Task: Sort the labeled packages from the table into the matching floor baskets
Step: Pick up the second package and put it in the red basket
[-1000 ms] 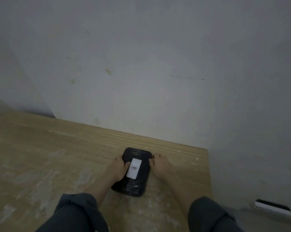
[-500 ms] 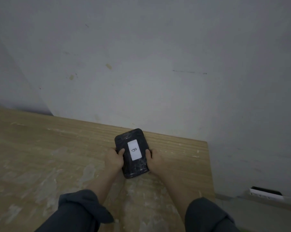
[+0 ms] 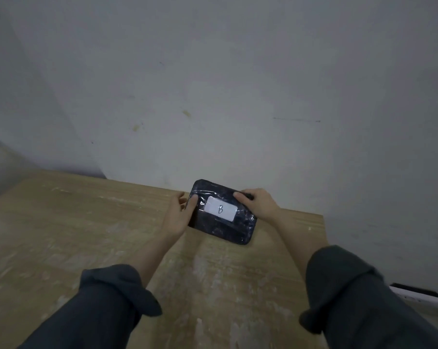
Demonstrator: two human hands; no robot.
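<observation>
Head view. A dark, plastic-wrapped package was held above the far right part of the wooden table, its long axis roughly level and its white label marked "B" facing the camera. The left hand gripped the package's left end, thumb curled over the front. The right hand closed on the upper right edge. Both dark sleeves were rolled up. A grey wall stood behind.

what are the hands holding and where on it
A dark wrapped package labelled B: the left hand grips its left end, the right hand its upper right end.
</observation>
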